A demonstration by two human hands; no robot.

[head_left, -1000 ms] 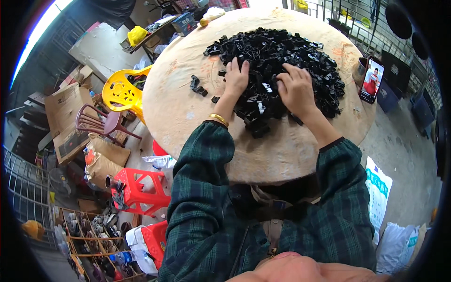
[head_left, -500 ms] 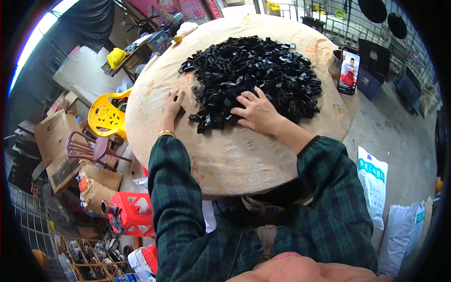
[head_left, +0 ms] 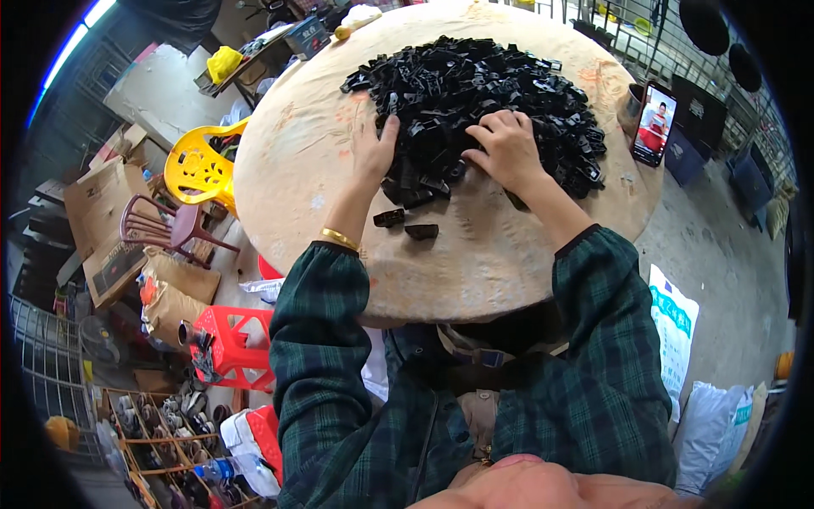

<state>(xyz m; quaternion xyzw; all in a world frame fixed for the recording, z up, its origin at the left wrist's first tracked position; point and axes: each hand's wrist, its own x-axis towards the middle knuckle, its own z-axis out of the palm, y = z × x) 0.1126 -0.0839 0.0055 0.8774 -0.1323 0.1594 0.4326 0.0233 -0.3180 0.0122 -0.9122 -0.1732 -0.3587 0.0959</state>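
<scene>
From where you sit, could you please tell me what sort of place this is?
It looks like a home or small workshop, perhaps both: a heap of small black parts on a round table, with a yellow chair and shelved shoes nearby.

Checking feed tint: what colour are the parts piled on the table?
The parts are black, clearest in the head view.

Teal characters on white sack [head_left: 676, 339]; teal print on 2nd sack [head_left: 716, 433]; pale lettering on blue box [head_left: 308, 38]; dark print on cardboard [head_left: 108, 225].
</scene>
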